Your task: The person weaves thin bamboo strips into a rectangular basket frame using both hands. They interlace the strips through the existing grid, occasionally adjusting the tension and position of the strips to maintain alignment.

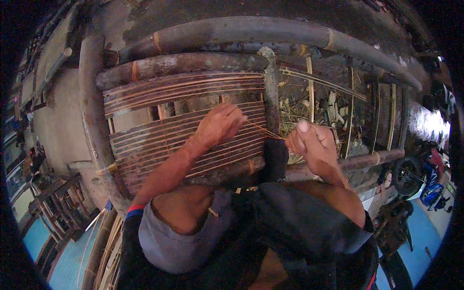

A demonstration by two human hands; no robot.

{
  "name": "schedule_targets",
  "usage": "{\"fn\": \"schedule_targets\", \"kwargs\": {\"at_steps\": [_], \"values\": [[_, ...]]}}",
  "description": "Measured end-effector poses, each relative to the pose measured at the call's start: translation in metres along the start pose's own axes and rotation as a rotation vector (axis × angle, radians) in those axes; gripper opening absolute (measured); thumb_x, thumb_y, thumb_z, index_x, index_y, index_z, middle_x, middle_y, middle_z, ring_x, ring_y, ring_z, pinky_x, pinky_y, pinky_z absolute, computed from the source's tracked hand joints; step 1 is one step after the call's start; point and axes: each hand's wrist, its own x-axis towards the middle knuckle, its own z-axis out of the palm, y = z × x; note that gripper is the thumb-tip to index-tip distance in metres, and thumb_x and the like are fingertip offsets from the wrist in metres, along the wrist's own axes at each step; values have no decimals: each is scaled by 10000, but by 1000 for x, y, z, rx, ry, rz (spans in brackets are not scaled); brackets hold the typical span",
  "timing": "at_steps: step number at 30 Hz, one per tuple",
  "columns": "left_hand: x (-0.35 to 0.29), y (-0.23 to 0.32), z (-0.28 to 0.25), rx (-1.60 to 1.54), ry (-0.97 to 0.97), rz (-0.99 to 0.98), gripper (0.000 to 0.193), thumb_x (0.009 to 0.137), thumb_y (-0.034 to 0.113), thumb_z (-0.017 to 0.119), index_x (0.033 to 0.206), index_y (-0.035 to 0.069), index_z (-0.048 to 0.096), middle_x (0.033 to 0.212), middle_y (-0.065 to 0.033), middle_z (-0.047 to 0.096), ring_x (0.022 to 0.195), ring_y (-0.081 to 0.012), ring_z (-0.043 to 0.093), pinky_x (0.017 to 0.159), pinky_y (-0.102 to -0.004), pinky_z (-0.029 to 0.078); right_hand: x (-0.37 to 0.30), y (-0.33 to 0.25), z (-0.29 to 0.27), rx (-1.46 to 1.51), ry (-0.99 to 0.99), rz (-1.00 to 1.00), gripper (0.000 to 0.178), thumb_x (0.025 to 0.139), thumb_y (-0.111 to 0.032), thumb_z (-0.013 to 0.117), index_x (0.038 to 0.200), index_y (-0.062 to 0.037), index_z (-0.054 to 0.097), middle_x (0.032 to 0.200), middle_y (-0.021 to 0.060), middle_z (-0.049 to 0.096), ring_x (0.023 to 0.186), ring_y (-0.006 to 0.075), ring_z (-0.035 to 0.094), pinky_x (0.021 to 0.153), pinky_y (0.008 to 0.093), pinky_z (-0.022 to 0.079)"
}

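Observation:
Over the middle of a panel of thin bamboo slats (193, 135), my left hand (221, 123) is closed, fingers curled. To its right, just past an upright bamboo post (271, 96), my right hand (315, 145) is also closed, thumb pressed on the fingers. Thin orange-brown strands (263, 130) stretch between the two hands and pass in front of the post; both hands grip them. The slats lie in rows inside a bamboo pole frame (186, 66), with a gap between the upper group and the lower group. The ends of the strands inside my fingers are hidden.
Thick dark bamboo poles (241, 30) border the far side. Beyond the post, bamboo scraps (333, 108) lie under crosspieces. Long split bamboo strips (108, 246) rest at lower left, near a wooden rack (60, 205). A blue motorcycle (432, 191) stands at right.

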Motion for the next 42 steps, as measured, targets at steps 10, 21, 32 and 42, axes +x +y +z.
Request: {"fn": "schedule_targets", "kwargs": {"at_steps": [10,21,32,42], "values": [[-13,3,-14,559,0,-297,483,874,230,680,1316,64,582,1371,-141,507,1250,-372,469,1068,-509,398,27,15,-9,39,16,-1,499,1086,-330,436,647,-92,407,561,7,392,518,137,387,543,315,361],[-8,-6,-14,589,82,-254,339,780,130,659,1113,70,672,1103,-93,614,1082,-288,565,949,-439,455,19,12,-14,0,4,-25,497,1088,-344,429,665,-84,425,584,17,426,543,125,407,560,313,375],[-5,-15,-12,637,-14,-335,80,783,125,621,826,78,669,807,-131,710,799,-319,706,808,-469,533,18,9,-9,-7,-3,-44,491,1081,-348,452,664,-90,418,582,5,406,535,123,390,545,310,355],[-2,-18,-22,594,-251,-469,113,815,162,604,797,81,680,744,-152,719,686,-318,735,565,-439,571,19,7,-5,-32,95,-2,457,1061,-324,485,668,-97,426,597,-3,414,553,122,387,552,312,352]]}}
